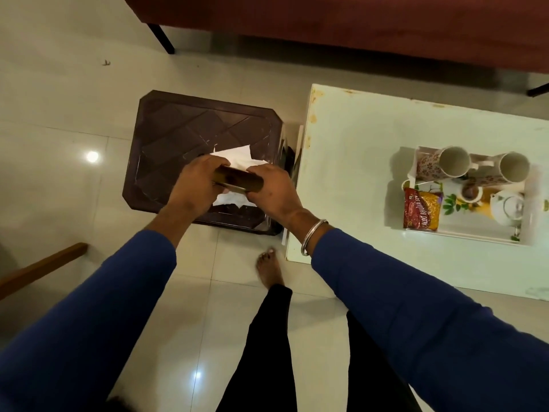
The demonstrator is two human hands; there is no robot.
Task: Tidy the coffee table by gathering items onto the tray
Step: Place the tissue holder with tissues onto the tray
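Holding a dark cylinder [237, 181] in both hands over a brown stool [184, 135], away from the tray [531, 209].

Largest first: the white surface [356, 173] carries the tray, already loaded, likely so everything lifts away in one go; two floral mugs [442, 165] lie tipped on their sides, a white teapot [506, 208] and a small cup [471, 193] beside them. A red-and-yellow snack packet [420, 209] reads roughly "Aloo Bhujia Sev". Left hand [194, 185] and right hand [269, 193] have fingers closed around the cylinder's ends, white tissue [234, 157] beneath it; the cylinder bears no legible writing.
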